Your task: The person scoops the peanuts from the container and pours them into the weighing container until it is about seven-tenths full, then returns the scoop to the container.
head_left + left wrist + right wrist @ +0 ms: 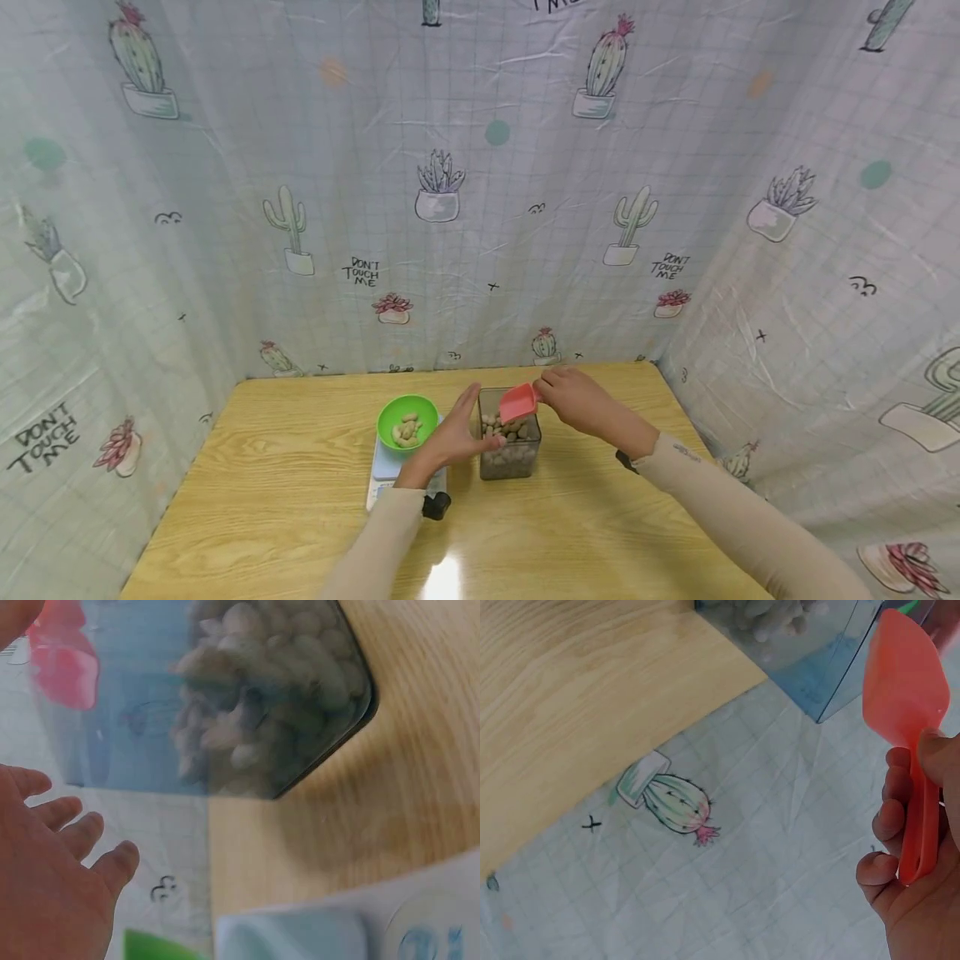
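Observation:
My right hand (577,402) grips the handle of a red scoop (517,404), whose blade is over the mouth of a clear box (510,468). In the right wrist view, the fingers (894,787) wrap the scoop's handle and the blade (904,679) looks bare. Rounded brown and tan pieces, like nuts or pebbles, fill the lower part of the box (142,742). My left hand (452,438) is at the box's left side, thumb and fingers spread. The left wrist view shows its fingers (82,836) extended beside the box wall.
Left of the box, a green bowl (386,412) holds several pale tan pieces and sits on a white kitchen scale (386,467). The left forearm passes over the scale's right side. Behind the wooden table (300,467) hangs a cactus-print curtain (487,250).

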The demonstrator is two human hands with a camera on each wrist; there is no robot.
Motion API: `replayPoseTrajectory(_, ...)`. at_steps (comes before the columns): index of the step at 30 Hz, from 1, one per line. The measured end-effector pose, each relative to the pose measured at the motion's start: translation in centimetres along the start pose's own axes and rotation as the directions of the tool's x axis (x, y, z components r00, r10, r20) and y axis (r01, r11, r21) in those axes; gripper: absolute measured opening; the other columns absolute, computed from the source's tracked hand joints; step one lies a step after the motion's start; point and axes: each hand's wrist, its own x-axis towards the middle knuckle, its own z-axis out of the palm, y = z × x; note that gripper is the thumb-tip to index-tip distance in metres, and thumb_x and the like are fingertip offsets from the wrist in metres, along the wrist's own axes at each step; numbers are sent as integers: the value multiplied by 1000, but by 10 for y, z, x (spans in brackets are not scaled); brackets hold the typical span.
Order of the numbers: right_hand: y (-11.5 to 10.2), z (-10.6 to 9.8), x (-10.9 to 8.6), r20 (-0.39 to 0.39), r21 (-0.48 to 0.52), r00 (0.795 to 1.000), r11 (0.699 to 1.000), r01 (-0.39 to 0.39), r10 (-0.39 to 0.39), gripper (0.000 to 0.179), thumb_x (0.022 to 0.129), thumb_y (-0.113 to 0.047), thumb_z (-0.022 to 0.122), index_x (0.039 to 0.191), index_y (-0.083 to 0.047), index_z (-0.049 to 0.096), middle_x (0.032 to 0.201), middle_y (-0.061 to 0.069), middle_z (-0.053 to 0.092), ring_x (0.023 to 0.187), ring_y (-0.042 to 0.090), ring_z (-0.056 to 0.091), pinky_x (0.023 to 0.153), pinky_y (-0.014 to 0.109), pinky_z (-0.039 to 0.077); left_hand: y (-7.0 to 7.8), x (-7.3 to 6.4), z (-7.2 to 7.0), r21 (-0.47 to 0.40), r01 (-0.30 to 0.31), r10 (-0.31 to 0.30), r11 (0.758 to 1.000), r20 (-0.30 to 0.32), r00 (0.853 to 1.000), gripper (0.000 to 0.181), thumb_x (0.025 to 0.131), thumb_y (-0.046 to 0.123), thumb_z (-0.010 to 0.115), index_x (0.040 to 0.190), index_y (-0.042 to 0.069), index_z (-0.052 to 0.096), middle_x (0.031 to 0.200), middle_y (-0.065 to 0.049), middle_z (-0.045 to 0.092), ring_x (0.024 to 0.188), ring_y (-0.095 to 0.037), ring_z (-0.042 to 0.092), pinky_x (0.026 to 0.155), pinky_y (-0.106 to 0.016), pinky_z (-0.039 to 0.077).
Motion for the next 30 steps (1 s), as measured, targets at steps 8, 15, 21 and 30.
replayPoseTrajectory(8, -3, -2, 8, 48, -113, 998, 992, 48, -43, 16, 95, -20, 64, 109, -12, 67, 97, 1, 63, 91, 18, 63, 82, 36, 53, -1, 4, 9, -66, 38, -36, 997, 33, 999, 121, 76, 64, 74, 160, 23, -4, 167, -7, -1, 152, -34, 17, 114, -56, 33)
replayPoseTrajectory(15, -5, -4, 12, 122, -226, 990, 969, 101, -75, 20, 95, -17, 65, 115, -15, 66, 104, -1, 63, 97, 17, 60, 80, 34, 50, 2, 5, 10, -65, 48, -46, 997, 36, 998, 118, 78, 59, 75, 160, 25, -3, 167, -8, 2, 149, -36, 24, 112, -54, 37)
replayPoseTrajectory(21, -11, -1, 19, 145, -310, 982, 937, 161, -121, 21, 94, -19, 67, 114, -16, 67, 106, -2, 64, 96, 17, 56, 82, 33, 50, 4, 5, 9, -64, 67, -65, 996, 38, 997, 117, 76, 63, 73, 159, 28, -2, 167, -7, 3, 149, -36, 26, 112, -55, 37)
replayPoseTrajectory(30, -16, 13, 25, 159, -353, 979, 919, 178, -129, 22, 91, -23, 70, 113, -16, 69, 105, -2, 64, 94, 17, 56, 80, 31, 48, 1, 6, 11, -61, 65, -63, 996, 40, 997, 113, 81, 56, 73, 159, 30, -5, 167, -7, 2, 149, -37, 24, 112, -56, 36)
